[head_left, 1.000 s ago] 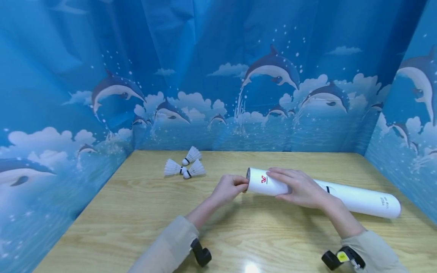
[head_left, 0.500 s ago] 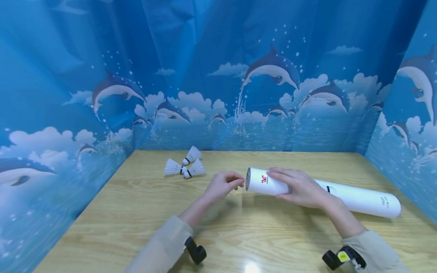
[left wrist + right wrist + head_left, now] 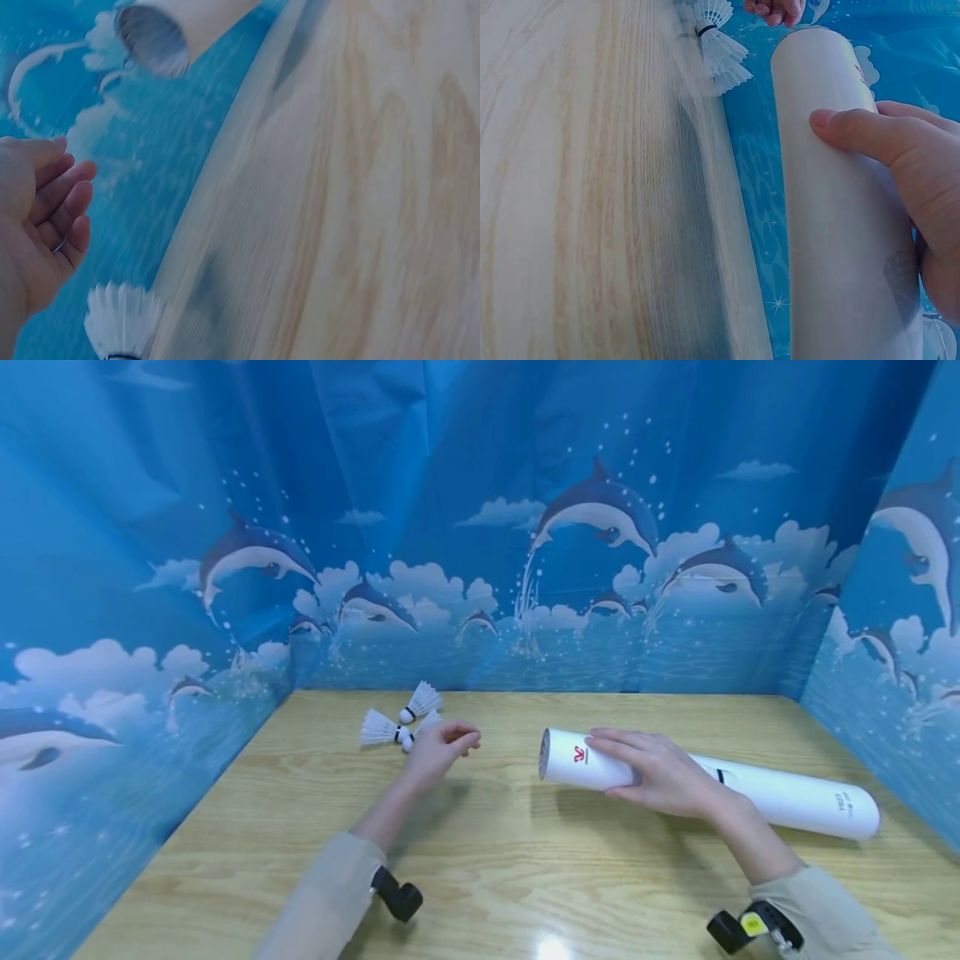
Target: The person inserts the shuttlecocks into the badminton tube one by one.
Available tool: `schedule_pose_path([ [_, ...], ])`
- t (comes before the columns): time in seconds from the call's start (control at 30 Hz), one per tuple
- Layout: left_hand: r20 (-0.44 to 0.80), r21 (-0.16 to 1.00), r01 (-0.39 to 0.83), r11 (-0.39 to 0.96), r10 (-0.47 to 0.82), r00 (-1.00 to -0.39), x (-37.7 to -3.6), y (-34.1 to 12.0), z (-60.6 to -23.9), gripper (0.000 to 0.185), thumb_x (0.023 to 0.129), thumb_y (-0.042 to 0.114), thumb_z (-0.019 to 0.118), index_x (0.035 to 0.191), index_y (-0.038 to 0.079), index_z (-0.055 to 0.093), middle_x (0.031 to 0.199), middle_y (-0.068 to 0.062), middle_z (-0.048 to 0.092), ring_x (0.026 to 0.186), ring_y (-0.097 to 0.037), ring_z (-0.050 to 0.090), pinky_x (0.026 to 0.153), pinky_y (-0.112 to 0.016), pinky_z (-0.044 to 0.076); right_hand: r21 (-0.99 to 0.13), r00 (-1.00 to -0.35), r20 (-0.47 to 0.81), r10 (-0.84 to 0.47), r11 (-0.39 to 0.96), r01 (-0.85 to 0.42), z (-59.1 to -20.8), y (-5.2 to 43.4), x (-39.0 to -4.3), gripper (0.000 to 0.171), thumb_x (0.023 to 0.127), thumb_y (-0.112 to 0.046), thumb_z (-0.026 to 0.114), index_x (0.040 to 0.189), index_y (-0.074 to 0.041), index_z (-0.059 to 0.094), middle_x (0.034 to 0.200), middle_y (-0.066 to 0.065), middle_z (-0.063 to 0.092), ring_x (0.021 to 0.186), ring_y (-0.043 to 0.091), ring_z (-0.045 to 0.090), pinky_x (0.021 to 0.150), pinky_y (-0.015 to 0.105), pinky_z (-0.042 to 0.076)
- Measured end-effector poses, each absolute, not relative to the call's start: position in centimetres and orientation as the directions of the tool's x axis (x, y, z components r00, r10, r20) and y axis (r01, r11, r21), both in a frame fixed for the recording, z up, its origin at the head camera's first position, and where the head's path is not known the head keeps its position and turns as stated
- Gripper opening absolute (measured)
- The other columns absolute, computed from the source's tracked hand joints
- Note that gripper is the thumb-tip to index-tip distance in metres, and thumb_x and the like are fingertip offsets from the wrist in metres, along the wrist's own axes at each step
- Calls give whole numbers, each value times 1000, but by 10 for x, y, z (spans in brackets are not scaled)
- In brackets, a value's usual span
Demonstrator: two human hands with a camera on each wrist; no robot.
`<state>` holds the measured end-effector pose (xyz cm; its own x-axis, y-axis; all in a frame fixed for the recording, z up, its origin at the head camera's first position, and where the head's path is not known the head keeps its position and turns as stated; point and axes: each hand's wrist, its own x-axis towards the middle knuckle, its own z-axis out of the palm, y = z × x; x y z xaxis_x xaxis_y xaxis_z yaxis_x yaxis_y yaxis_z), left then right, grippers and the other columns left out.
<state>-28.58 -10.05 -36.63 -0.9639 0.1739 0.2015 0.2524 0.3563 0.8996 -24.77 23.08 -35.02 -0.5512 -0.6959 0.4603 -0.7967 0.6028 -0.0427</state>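
Note:
A long white shuttlecock tube (image 3: 780,793) lies on its side on the wooden table (image 3: 525,877), its open mouth facing left. My right hand (image 3: 652,772) holds it near that mouth, fingers over the top and thumb on the near side; the right wrist view shows the thumb of that hand (image 3: 900,150) pressed on the tube (image 3: 832,225). My left hand (image 3: 450,742) hovers at the white shuttlecocks (image 3: 378,727) at the back left, fingers relaxed and empty, partly hiding one of them. In the left wrist view the left hand (image 3: 41,225) is just above a shuttlecock (image 3: 120,322), with the tube mouth (image 3: 154,37) beyond.
Blue dolphin-print backdrop walls (image 3: 480,568) close the table at the back, left and right. Another shuttlecock (image 3: 422,700) lies nearest the back wall. Bare wood stretches across the front of the table between my forearms.
My left hand left the tube's mouth and moved left to the shuttlecocks. The right hand and the tube stayed in place.

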Motion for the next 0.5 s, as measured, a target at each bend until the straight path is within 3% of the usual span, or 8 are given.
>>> schedule_pose_path([
  [0.4,238,880,218,423,4,-971,-295,-158,-367,22,88,13,64,101,-5,66,93,-14,68,84,-22,62,71,-30,49,-39,-553,458,-696,606,-794,-348,231,-247,75,67,-28,80,133,-11,50,134,10,50,114,30,52,87,51,44],
  [0.5,216,874,181,452,-28,-976,-296,-172,-368,25,89,15,62,105,-4,65,99,-17,67,90,-27,62,76,-35,49,-38,-551,463,-695,605,-795,-348,231,-247,75,66,-27,81,133,-11,50,134,10,50,114,30,52,86,51,45],
])
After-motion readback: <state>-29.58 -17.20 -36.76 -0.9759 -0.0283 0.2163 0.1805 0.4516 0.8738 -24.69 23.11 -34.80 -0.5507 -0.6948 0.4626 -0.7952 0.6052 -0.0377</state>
